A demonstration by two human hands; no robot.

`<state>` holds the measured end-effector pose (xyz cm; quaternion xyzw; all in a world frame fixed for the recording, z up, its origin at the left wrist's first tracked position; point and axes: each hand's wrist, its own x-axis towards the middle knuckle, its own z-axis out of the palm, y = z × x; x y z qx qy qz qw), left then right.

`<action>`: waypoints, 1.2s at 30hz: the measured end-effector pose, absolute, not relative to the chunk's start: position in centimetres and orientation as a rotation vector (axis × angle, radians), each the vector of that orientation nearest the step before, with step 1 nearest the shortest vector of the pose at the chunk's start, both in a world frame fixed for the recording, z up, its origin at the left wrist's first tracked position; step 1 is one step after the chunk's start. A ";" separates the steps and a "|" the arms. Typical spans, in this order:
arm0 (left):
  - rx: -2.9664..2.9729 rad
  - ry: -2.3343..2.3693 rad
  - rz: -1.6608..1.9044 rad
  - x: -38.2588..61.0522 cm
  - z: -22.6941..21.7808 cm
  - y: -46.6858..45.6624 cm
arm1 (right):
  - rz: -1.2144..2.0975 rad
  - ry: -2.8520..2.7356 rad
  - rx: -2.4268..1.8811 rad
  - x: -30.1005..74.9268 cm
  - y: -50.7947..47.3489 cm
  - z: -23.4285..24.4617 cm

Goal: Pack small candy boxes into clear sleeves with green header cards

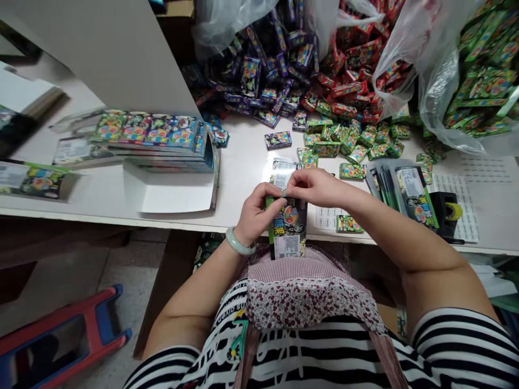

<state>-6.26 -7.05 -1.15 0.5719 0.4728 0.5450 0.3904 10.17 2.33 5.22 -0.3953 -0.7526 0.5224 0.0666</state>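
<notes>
A black printed packet point(290, 219) with a white label lies at the table's front edge, partly overhanging toward the apron. My left hand point(259, 210), a pale bangle at its wrist, grips the packet's upper part between thumb and forefinger. My right hand point(312, 186) is closed in a pinch right beside the left fingertips. Whatever sits between its fingers is hidden. Behind the hands, a white-labelled piece point(284, 170) shows past the fingers; I cannot tell if it belongs to the same packet. Several small green boxes point(326, 148) lie just beyond the right hand.
Plastic bags hold purple boxes point(251, 75), red boxes point(357, 59) and green boxes point(486, 92) at the back. Left stands an open carton point(174, 194) with stacked packets. Right are more black packets point(417, 194), a tape dispenser point(446, 210) and sticker sheets point(466, 189).
</notes>
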 end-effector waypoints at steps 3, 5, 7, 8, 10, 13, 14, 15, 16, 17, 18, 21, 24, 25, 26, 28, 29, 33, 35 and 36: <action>1.445 1.247 1.415 -5.9 -1.4 -7.0 | 1.493 -2.274 -1.154 10.1 2.3 5.0; 1.436 1.276 1.429 -5.7 -1.5 -6.9 | 1.447 -2.271 -1.125 10.1 2.4 4.8; 1.441 1.281 1.435 -5.7 -1.6 -6.8 | 1.483 -2.232 -1.144 10.0 2.5 4.5; 1.447 1.278 1.437 -5.7 -1.6 -6.8 | 1.560 -2.180 -1.164 10.0 2.6 4.3; 1.440 1.269 1.444 -5.6 -1.7 -6.8 | 1.843 -1.984 -1.235 9.9 2.7 3.8; 1.299 1.231 1.393 -5.2 -2.0 -7.4 | 2.315 -1.547 -1.374 9.9 2.7 3.2; 1.243 1.185 1.323 -5.1 -2.1 -7.9 | 2.401 -1.436 -1.406 10.0 2.8 3.1; 1.202 1.130 1.235 -5.1 -2.1 -8.4 | 2.451 -1.365 -1.411 10.3 2.8 3.0; 1.181 1.078 1.147 -5.4 -1.9 -9.1 | 2.471 -1.325 -1.389 10.7 2.9 2.9; 1.183 1.049 1.088 -5.9 -1.5 -9.8 | 2.472 -1.308 -1.342 11.2 3.1 2.9; 1.206 1.057 1.076 -6.8 -0.9 -10.5 | 2.464 -1.306 -1.282 11.9 3.3 2.9; 1.371 1.316 1.350 -11.4 2.4 -11.6 | 2.296 -1.330 -1.145 13.9 3.9 2.4; 1.619 1.722 1.736 -18.3 6.3 -9.7 | 2.040 -1.364 -1.184 15.1 4.0 1.3; 1.723 1.839 1.755 -20.7 7.3 -8.4 | 1.982 -1.389 -1.208 15.2 3.7 0.9; 1.851 1.921 1.674 -22.9 7.9 -6.8 | 1.948 -1.424 -1.224 15.0 3.4 0.6; 2.011 1.994 1.435 -26.2 8.1 -3.7 | 1.930 -1.523 -1.222 14.4 2.4 -0.2; 2.022 2.015 1.377 -27.2 7.7 -2.5 | 1.935 -1.579 -1.206 14.0 1.8 -0.5; 2.044 2.035 1.104 -28.4 4.4 -0.8 | 1.953 -1.773 -1.070 13.2 -0.1 -2.3; 2.045 2.035 1.050 -28.6 2.9 -1.5 | 1.934 -1.819 -1.017 13.5 -0.6 -3.4; 2.051 2.039 1.045 -28.9 2.3 -2.0 | 1.922 -1.836 -1.004 13.7 -0.7 -3.8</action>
